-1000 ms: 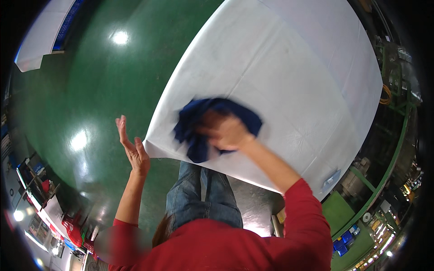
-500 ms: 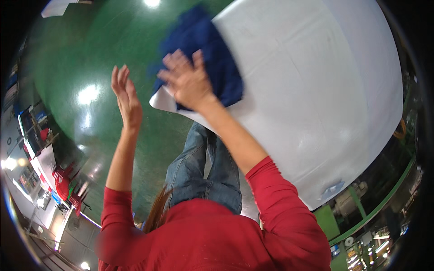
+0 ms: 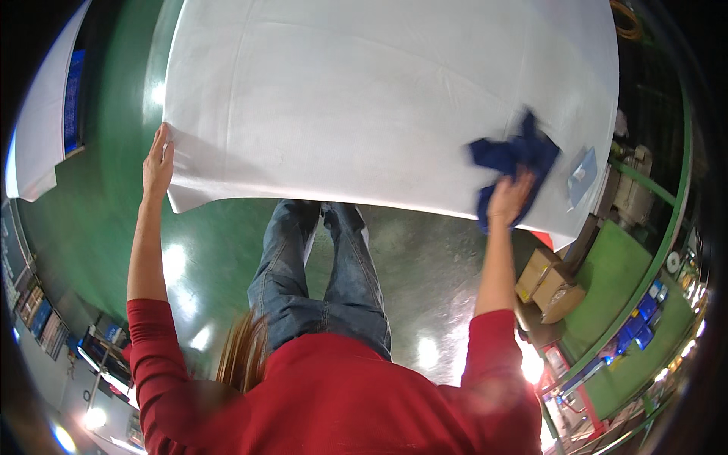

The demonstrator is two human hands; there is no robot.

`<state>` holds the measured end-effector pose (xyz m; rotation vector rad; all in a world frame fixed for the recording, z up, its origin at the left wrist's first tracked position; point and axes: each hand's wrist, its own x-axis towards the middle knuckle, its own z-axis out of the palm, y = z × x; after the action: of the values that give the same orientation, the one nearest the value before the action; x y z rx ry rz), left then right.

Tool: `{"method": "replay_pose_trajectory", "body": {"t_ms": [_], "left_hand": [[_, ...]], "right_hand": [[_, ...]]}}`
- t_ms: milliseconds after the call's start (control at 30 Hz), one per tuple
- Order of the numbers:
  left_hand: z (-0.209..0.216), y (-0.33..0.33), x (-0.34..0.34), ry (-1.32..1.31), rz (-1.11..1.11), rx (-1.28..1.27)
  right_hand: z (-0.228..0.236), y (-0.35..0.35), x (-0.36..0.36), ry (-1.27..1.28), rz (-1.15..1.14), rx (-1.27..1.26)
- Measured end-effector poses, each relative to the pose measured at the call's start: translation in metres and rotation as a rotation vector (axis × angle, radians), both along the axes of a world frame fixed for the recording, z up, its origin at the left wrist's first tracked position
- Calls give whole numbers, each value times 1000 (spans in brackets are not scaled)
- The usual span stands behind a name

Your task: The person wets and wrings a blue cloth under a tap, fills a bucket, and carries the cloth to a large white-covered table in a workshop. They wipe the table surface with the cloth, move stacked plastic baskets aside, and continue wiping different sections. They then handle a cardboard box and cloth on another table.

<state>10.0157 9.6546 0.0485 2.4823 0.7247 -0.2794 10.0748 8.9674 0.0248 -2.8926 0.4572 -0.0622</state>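
Observation:
A large table under a smooth white cover (image 3: 326,114) stands in front of me, its near edge above my jeans. My right hand (image 3: 510,199) presses on a crumpled dark blue cloth (image 3: 535,155) near the right end of the near edge. The cloth is blurred and bunched around the fingers. At the table's left edge, close to the near corner, my left hand (image 3: 158,163) touches the cover with its fingers stretched out. Whether those fingers pinch the cover's edge is hard to see.
A clear, bluish flat packet (image 3: 582,178) lies by the cover's right edge. Below that corner are a cardboard box (image 3: 547,282) and a green metal frame (image 3: 607,284). Another white-covered surface (image 3: 45,114) stands at the far left, across the green floor (image 3: 114,220).
My right hand has swept the blue cloth from the table's left corner to its right side. My left hand has come to the left edge. The view has shifted right.

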Motion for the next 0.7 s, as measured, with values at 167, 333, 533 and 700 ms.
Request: {"method": "replay_pose_trajectory", "body": {"t_ms": [167, 333, 533, 700], "left_hand": [[-5, 9, -4, -33, -167, 65], [3, 5, -9, -30, -141, -193], [12, 29, -6, 22, -277, -582], [31, 94, -4, 227, -467, -1013]], "right_hand": [[-22, -23, 9, 46, -493, -76], [-26, 192, -11, -47, -7, -126], [9, 484, 36, 81, 341, -12], [-4, 602, 147, -150, 373, -17]]}}
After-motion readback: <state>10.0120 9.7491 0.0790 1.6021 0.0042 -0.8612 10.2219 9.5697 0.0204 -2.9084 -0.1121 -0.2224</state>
